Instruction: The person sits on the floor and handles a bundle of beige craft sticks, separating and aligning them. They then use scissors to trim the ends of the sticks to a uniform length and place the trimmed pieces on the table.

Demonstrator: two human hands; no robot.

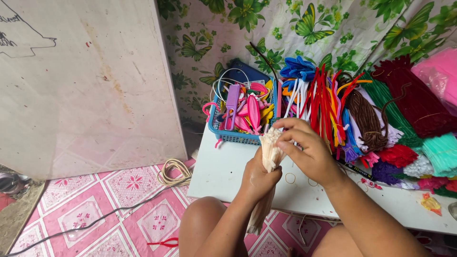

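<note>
My left hand [259, 178] is closed around a bundle of cream fuzzy craft stems [270, 148], held upright over the front edge of a low white table [223, 173]. The bundle's lower end hangs down between my knees. My right hand [307, 150] rests on the top of the same bundle, fingers pinching its upper tips. Both hands are just in front of a blue plastic basket [238, 137] full of pink, yellow and purple craft pieces and a purple comb.
Piles of craft stems in red, white, brown, green, maroon and mint [381, 114] cover the table's right side. A white board [85, 85] leans at left. A coiled cable [173, 172] lies on the pink tiled floor. Butterfly-print cloth hangs behind.
</note>
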